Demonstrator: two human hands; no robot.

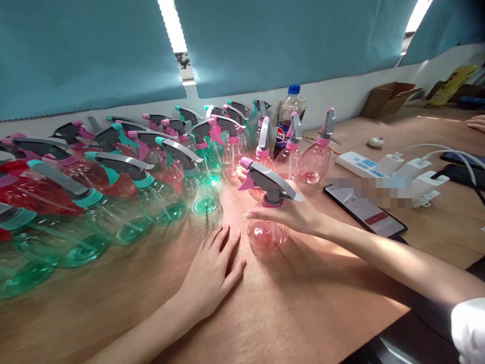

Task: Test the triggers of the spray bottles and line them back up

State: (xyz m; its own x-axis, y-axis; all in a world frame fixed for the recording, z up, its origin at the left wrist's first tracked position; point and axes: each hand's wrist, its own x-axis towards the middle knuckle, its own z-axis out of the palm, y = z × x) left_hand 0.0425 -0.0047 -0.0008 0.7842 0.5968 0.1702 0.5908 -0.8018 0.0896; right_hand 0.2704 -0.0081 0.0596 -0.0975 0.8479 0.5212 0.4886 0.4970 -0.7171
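Note:
My right hand (299, 212) is wrapped round a clear pink spray bottle (268, 233) just below its pink collar. The bottle stands upright, with a grey and pink trigger head (271, 179) whose nozzle points left. Flat on the brown table (242, 323) lies my left hand (214, 263), fingers a little spread, holding nothing. A green spray bottle (204, 194) with a teal and grey head is the nearest one beyond my left fingertips. More pink bottles (314, 162) stand behind and right of the held one.
Several green and pink spray bottles (125, 222) crowd the left and back. A cola bottle (290, 114) stands by the wall. On the right are a phone (366, 212), a power strip (359, 164) with chargers, a cardboard box (390, 98) and another person's hand (476, 123).

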